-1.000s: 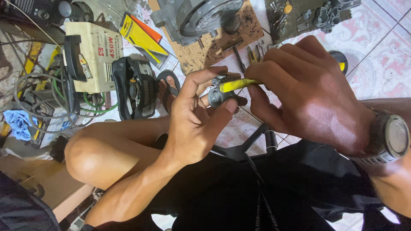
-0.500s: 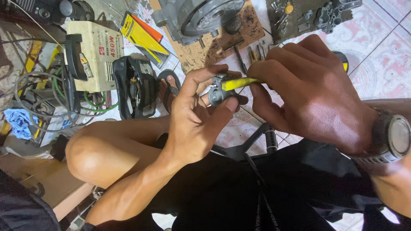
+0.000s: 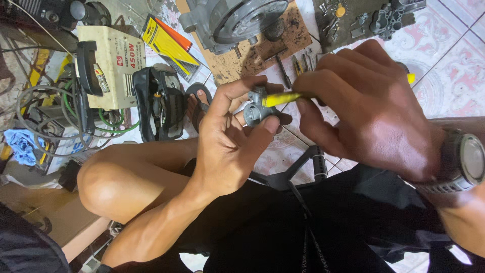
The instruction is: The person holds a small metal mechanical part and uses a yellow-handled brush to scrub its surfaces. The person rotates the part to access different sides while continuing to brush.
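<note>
A seated person's left hand (image 3: 230, 146) pinches a small grey metal part (image 3: 255, 110) between thumb and fingertips just above frame centre, fingers curled closed around it; the right hand (image 3: 371, 108), at about three o'clock from the part, is closed around a yellow-handled tool (image 3: 282, 98) whose near end meets the part's upper right side; a watch (image 3: 462, 162) sits on that wrist. Compared with half a second before, the part has turned slightly in the fingers and shows more of its upper body, while both hands have barely shifted. At eleven o'clock from the part, on the tiled floor (image 3: 444, 55), lie a cream box-shaped machine (image 3: 108, 63) and a black mask-like housing (image 3: 159, 101); at twelve o'clock a grey engine casing (image 3: 237, 20) rests on a brown board (image 3: 262, 50).
</note>
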